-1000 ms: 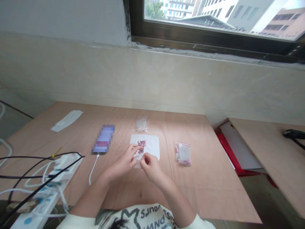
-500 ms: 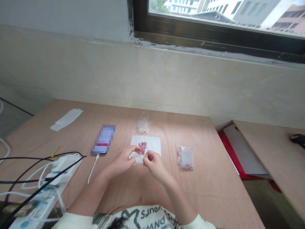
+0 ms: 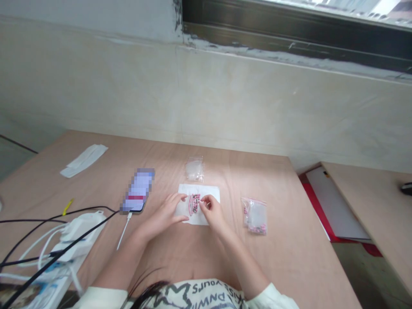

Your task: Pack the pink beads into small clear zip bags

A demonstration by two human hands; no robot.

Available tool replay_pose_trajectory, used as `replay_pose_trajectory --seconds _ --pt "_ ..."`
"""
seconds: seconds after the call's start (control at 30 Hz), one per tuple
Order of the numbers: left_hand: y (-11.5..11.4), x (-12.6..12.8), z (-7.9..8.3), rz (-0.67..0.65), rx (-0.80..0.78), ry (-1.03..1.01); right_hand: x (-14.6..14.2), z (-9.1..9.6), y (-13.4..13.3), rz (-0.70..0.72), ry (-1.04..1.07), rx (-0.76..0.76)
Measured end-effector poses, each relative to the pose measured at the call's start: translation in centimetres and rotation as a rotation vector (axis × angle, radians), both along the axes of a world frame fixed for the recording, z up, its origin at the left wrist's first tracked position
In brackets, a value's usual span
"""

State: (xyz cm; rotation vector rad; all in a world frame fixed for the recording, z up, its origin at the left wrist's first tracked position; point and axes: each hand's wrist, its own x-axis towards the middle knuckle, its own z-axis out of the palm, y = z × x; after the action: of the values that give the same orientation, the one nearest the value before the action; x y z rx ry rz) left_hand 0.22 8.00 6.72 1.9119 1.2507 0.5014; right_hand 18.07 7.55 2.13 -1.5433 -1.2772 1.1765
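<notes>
Pink and dark beads (image 3: 196,203) lie in a tight cluster right between the two hands, and at their right edge is the right hand (image 3: 211,211). Its grip is nearly closed, thumb and forefinger drawn together, the other fingers curled in behind; whether a bead is caught there, I cannot tell. Across from it, the left hand (image 3: 171,210) makes a wide C, forefinger arched over at the top, thumb reaching flat below, a clear gap between the tips. Just in front of that gap runs a curved red strip (image 3: 189,207) on clear plastic, close beside the beads; whether those fingertips press on the plastic is too small to say. Both wrists stay low, forearms angling inward from the pale sleeves (image 3: 104,297) to meet over the white sheet (image 3: 210,191).

Beyond the sheet, a clear bag (image 3: 195,170) lies flat on the worktop (image 3: 289,244). Off to the right, well apart from the hand, rests a bag with pink beads (image 3: 257,216). Over on the left, a phone (image 3: 139,190) sits plugged into a white cable (image 3: 123,234), near the power strip (image 3: 74,242).
</notes>
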Motion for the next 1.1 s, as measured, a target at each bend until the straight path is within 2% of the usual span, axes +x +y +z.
replay_pose_trajectory --seconds 0.13,0.33,0.43,0.57,0.7,0.83,1.1 --pt "0.6 -0.4 -2.0 0.013 0.040 0.049 0.1 -1.6 0.7 0.073 -0.254 0.095" --pt "0.7 -0.5 -3.2 0.009 0.082 0.099 0.1 -1.5 0.8 0.097 -0.318 0.118" --pt "0.8 -0.2 -3.4 0.023 0.095 0.133 -0.3 -0.9 0.6 0.067 -0.235 0.145" --pt "0.9 0.4 -3.3 0.035 0.107 0.158 -0.8 -0.2 1.0 0.119 -0.132 0.126" --pt "1.0 0.3 -3.4 0.034 0.141 0.171 -0.1 -0.6 2.4 0.063 -0.288 0.162" --pt "0.9 0.0 -3.7 0.027 0.157 0.177 0.5 -1.2 3.5 0.142 -0.394 0.180" --pt "1.0 -0.1 -4.1 0.018 0.127 0.217 1.0 -1.5 3.1 0.180 -0.454 0.191"
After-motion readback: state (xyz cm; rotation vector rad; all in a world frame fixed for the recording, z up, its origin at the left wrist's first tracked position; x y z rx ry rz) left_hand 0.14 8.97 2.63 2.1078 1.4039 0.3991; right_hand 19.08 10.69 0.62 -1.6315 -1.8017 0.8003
